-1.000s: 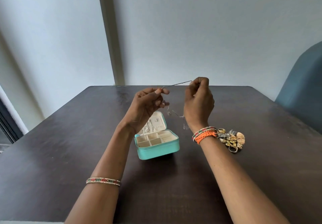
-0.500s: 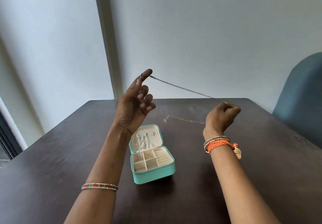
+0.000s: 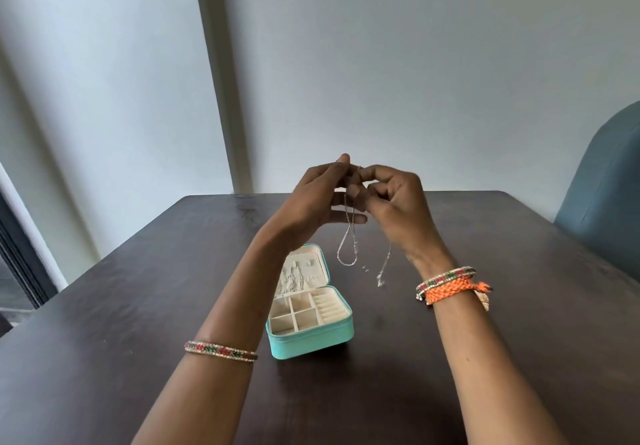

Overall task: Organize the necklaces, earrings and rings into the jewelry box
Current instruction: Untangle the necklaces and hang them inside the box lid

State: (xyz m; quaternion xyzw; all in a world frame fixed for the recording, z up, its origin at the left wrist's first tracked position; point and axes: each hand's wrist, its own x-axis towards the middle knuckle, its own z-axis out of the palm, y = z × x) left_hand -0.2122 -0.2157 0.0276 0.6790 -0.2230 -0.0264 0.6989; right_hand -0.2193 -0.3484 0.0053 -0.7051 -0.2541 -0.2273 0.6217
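A thin silver necklace [image 3: 347, 252] hangs in loops from both hands, raised above the table. My left hand [image 3: 313, 202] pinches the chain at its top, with the lower fingers stretched out. My right hand [image 3: 394, 202] meets it, fingers curled round the chain, and a strand drops below it. A turquoise jewelry box [image 3: 311, 335] stands open on the dark table [image 3: 138, 306] under my left forearm. Its cream lid holds hung chains and its base has small compartments and ring rolls. The pile of rings and earrings [image 3: 485, 300] is almost hidden behind my right wrist.
A blue-grey chair back [image 3: 602, 188] stands at the table's right side. A pale wall and a vertical post are behind the far edge. A dark window frame shows at the left.
My hands were stretching the chain wide apart half a second ago. They have come together above the box, and the necklace now hangs doubled in loops.
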